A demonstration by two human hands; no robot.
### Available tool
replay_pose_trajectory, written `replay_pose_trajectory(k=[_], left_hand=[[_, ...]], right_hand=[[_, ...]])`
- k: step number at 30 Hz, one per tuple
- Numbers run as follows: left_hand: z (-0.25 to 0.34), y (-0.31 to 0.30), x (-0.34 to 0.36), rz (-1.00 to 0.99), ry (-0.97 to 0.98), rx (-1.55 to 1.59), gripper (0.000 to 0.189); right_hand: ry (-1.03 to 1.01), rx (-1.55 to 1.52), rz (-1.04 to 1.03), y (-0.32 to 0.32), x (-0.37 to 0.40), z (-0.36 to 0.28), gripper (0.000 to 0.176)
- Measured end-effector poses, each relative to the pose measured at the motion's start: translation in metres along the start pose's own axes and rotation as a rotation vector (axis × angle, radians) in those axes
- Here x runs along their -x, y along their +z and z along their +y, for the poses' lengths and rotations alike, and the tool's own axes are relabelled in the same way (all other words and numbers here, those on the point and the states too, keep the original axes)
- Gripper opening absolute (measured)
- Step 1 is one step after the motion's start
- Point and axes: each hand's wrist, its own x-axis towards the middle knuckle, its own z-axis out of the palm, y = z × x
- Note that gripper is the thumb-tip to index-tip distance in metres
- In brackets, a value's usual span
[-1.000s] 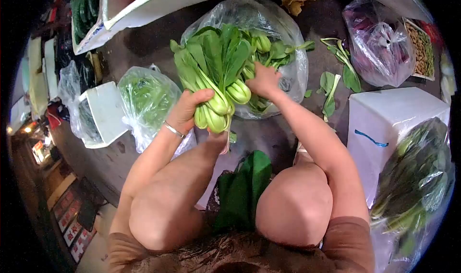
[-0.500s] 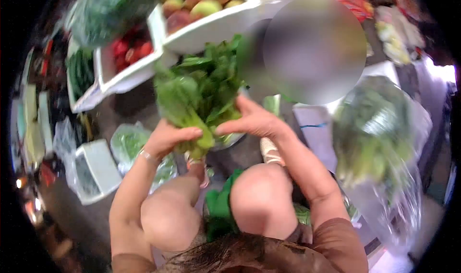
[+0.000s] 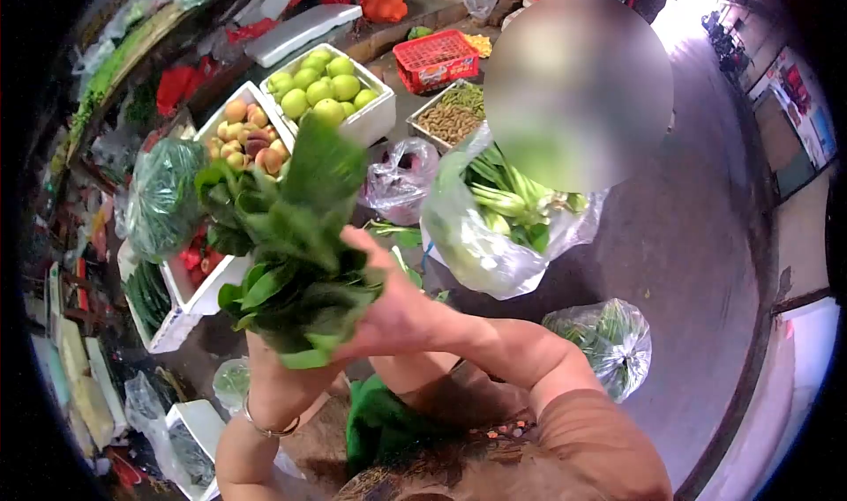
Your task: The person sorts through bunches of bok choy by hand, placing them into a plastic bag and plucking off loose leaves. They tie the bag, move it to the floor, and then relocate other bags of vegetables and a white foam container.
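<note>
A bunch of leafy greens (image 3: 291, 228) is raised in front of me, left of centre, its leaves pointing up and to the left. My right hand (image 3: 397, 307) is wrapped round the right side of the bunch. Below the leaves is my left hand (image 3: 291, 364), its fingers mostly hidden by the greens and the wrist bearing a bracelet. Beyond my right forearm, an open plastic bag (image 3: 494, 267) holds pale-stemmed greens (image 3: 512, 197).
Foam boxes of green fruit (image 3: 375, 117), peaches and red produce stand ahead and left. Behind them are a red basket (image 3: 437, 60) and a peanut tray (image 3: 450, 122). A tied bag of greens (image 3: 609, 342) lies right. A blurred round patch covers the upper right.
The view has swung to the right. The bunch is now held higher and further left, with my right hand round its side and my left hand beneath the leaves.
</note>
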Motion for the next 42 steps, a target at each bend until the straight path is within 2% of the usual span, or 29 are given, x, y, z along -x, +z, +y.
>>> replay_pose_trajectory(k=[1, 2, 4, 5, 6, 7, 8, 9, 10, 11, 13, 14, 15, 16, 17, 19, 23, 25, 27, 28, 29, 31, 32, 33, 35, 37, 39, 41, 42], left_hand=[[-0.006, 0.017, 0.005, 0.076, 0.151, -0.299, 0.056], [-0.006, 0.029, 0.007, 0.073, 0.160, -0.303, 0.056], [0.006, 0.057, 0.002, -0.240, 0.821, -1.327, 0.064], [0.011, 0.091, -0.003, -0.237, 1.104, -1.262, 0.057], [0.016, 0.119, -0.010, -0.291, 1.081, -1.316, 0.052], [0.023, 0.142, -0.014, -0.322, 1.154, -1.528, 0.061], [0.024, 0.170, -0.022, -0.307, 1.226, -1.459, 0.053], [0.023, 0.193, -0.040, -0.459, 1.273, -1.256, 0.052], [0.017, 0.211, -0.060, -0.507, 1.363, -1.247, 0.050], [0.010, 0.227, -0.086, -0.723, 1.085, -1.146, 0.054], [-0.009, 0.247, -0.124, -0.848, 0.855, -1.190, 0.059], [-0.034, 0.249, -0.156, -0.817, 1.070, -1.129, 0.060], [-0.034, 0.257, -0.165, -0.866, 0.854, -1.366, 0.062], [-0.055, 0.253, -0.197, -0.940, 0.962, -1.181, 0.060], [-0.059, 0.256, -0.208, -0.950, 0.960, -1.185, 0.060], [-0.062, 0.255, -0.227, -0.910, 0.622, -1.749, 0.054], [-0.085, 0.234, -0.289, -0.775, 0.636, -1.862, 0.049], [-0.068, 0.244, -0.288, -0.527, 0.316, -1.879, 0.049], [-0.077, 0.213, -0.340, -0.662, 0.475, -1.462, 0.046], [-0.066, 0.217, -0.332, -0.782, 0.617, -1.504, 0.048], [-0.065, 0.211, -0.337, -0.781, 0.614, -1.504, 0.048], [-0.063, 0.210, -0.338, -0.578, 1.013, -2.014, 0.050], [-0.063, 0.211, -0.340, -0.525, 1.001, -2.043, 0.051], [-0.065, 0.212, -0.348, -0.536, 1.202, -1.921, 0.060], [-0.066, 0.221, -0.352, -0.517, 1.276, -1.972, 0.085], [-0.064, 0.231, -0.345, -0.467, 1.270, -1.963, 0.082], [-0.064, 0.238, -0.338, -0.415, 1.267, -1.960, 0.081], [-0.065, 0.240, -0.330, -0.371, 1.211, -1.957, 0.080], [-0.066, 0.245, -0.319, -0.474, 1.146, -1.907, 0.080]], right_hand=[[-0.034, 0.054, -0.040, -0.018, 0.000, -0.018, 0.086], [0.083, -0.065, 0.018, -0.035, 0.002, -0.040, 0.085], [0.270, -0.333, 0.074, -0.069, 0.007, -0.077, 0.085], [0.310, 0.094, 0.027, -0.091, 0.002, -0.093, 0.078], [0.051, 0.188, 0.122, -0.112, -0.004, -0.108, 0.065], [0.066, 0.116, 0.172, -0.130, -0.007, -0.118, 0.050], [0.081, 0.049, 0.264, -0.148, -0.009, -0.124, 0.045], [0.112, 0.002, 0.333, -0.168, -0.011, -0.130, 0.042], [0.089, 0.142, 0.335, -0.194, -0.012, -0.130, 0.041], [0.165, 0.164, 0.395, -0.213, -0.011, -0.129, 0.038], [0.203, 0.268, 0.415, -0.257, -0.002, -0.104, 0.040], [0.192, 0.269, 0.420, -0.276, 0.007, -0.087, 0.040], [0.244, 0.287, 0.388, -0.293, 0.017, -0.068, 0.043], [0.299, 0.305, 0.357, -0.309, 0.026, -0.047, 0.046], [0.297, 0.305, 0.368, -0.321, 0.038, -0.022, 0.046], [0.387, 0.317, 0.323, -0.336, 0.054, 0.014, 0.055], [0.507, 0.449, 0.345, -0.347, 0.053, 0.027, 0.061], [0.687, 0.655, 0.159, -0.350, 0.041, 0.023, 0.063], [0.764, 0.951, -0.044, -0.344, 0.029, 0.025, 0.069], [0.814, 0.955, -0.141, -0.341, 0.029, 0.032, 0.072], [0.862, 0.957, -0.239, -0.340, 0.029, 0.039, 0.075], [0.864, 0.935, -0.246, -0.343, 0.025, 0.040, 0.074], [0.871, 0.912, -0.252, -0.346, 0.025, 0.042, 0.073], [0.883, 0.907, -0.251, -0.348, 0.023, 0.046, 0.073], [0.878, 0.728, -0.363, -0.359, 0.014, 0.055, 0.070], [0.896, 0.588, -0.408, -0.373, 0.007, 0.071, 0.059], [1.087, 0.492, -0.339, -0.387, -0.005, 0.088, 0.053], [1.108, 0.415, -0.234, -0.391, -0.005, 0.085, 0.049], [1.082, 0.431, -0.231, -0.391, -0.005, 0.088, 0.044]])
